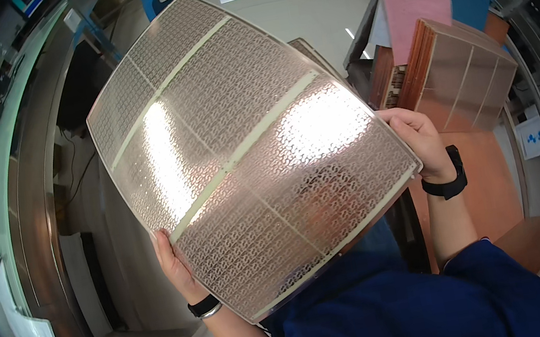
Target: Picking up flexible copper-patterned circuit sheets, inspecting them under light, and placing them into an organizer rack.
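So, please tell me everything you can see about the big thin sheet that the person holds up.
The sheet is large, thin and shiny, copper-pink, covered with a fine repeated pattern. Pale strips split it into panels, and a pale border runs along its edge. It is held up tilted, slightly bowed, with bright glare from lights. The left hand grips its lower left edge and the right hand its right edge. Nothing else touches it.

The person wears a dark blue short-sleeved top, seen at the bottom of the frame. The left hand (172,261) has a black band and a thin silver bangle at its wrist; the right hand (421,142) has a black wristwatch.
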Demonstrator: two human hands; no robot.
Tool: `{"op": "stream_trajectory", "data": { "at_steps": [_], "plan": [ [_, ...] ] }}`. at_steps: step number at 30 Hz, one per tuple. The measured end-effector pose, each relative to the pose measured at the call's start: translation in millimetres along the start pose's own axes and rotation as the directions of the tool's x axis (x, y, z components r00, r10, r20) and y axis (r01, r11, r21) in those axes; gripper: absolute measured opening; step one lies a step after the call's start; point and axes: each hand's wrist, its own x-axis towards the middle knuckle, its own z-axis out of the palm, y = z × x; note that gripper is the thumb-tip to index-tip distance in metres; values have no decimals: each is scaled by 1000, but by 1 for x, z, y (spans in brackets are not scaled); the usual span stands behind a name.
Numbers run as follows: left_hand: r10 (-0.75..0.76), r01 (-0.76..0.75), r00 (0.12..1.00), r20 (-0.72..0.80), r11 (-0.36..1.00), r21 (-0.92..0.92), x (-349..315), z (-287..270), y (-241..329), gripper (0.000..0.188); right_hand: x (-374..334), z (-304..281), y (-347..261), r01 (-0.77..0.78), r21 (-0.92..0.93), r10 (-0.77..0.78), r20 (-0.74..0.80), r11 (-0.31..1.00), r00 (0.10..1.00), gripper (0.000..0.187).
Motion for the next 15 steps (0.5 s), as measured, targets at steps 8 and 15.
{"op": "stream_trajectory", "data": {
  "at_steps": [8, 15],
  "plan": [
    [-49, 51, 998, 39, 998, -32, -4, 11, 9, 32, 14, -14, 9, -144, 397, 66, 204, 906, 977, 42],
    [-54, 40, 976, 212, 997, 67, -10, 41, 7, 39, 50, -5, 13, -196, 637, 61, 228, 746, 972, 44]
  ]
}}
